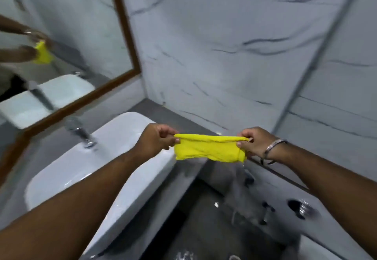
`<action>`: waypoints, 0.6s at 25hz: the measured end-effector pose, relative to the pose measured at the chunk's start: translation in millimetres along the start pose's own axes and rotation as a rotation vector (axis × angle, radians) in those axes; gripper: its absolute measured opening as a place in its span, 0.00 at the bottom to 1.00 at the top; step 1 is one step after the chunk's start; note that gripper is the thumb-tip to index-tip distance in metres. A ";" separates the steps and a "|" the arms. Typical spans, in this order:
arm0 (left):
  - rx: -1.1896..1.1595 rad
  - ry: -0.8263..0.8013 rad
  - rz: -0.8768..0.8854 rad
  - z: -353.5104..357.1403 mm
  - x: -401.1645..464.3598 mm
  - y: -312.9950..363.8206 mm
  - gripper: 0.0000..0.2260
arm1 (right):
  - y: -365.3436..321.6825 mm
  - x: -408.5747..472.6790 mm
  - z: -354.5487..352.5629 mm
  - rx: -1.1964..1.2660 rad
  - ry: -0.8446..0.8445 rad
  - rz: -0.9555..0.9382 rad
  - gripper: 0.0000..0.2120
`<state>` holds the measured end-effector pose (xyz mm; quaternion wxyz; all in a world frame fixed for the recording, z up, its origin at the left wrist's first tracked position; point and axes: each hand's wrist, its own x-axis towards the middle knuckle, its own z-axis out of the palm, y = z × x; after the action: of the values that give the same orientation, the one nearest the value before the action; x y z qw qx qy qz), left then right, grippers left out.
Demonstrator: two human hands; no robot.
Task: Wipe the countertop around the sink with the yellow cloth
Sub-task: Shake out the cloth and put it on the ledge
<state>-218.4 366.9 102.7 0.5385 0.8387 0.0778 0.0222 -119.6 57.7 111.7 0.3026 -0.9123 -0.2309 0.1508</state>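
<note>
Above the sink's right rim | I see the left hand [156, 138] and right hand [254, 144] each pinching a top corner of the yellow cloth [209, 148], stretched taut in the air between them | probably squaring it into a flat pad | grey tabletop [163, 114] around the white sink [114, 137] not yet touched.

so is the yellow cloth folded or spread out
Folded: the yellow cloth hangs doubled over, stretched between left hand and right hand.

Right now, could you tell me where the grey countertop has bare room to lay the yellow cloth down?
The bare patch is the grey countertop strip behind the white rectangular basin, bordered by the marbled wall. The narrow strip below the wood-framed mirror is crowded by the chrome tap. Left hand and right hand hold the yellow cloth above.
</note>
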 end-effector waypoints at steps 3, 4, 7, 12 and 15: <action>-0.051 -0.090 0.005 94.0 33.1 26.0 0.07 | 92.6 -69.5 -51.2 0.008 0.081 0.245 0.14; -0.030 -0.134 0.022 131.0 42.5 35.8 0.07 | 122.8 -92.7 -64.9 0.004 0.106 0.318 0.17; 0.036 -0.352 0.127 238.8 58.9 61.9 0.05 | 194.1 -135.4 -90.8 -0.091 0.082 0.437 0.12; 0.317 -0.565 0.318 355.0 76.6 84.0 0.14 | 239.8 -144.0 -146.3 -0.133 -0.017 0.439 0.09; 0.454 -0.653 0.359 379.0 100.8 83.1 0.32 | 241.1 -141.8 -165.2 0.007 -0.156 0.442 0.05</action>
<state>-64.2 7.6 14.6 0.3246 0.8990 -0.2407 -0.1687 -91.7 -265.9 108.4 0.2469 -0.9252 -0.0478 0.2842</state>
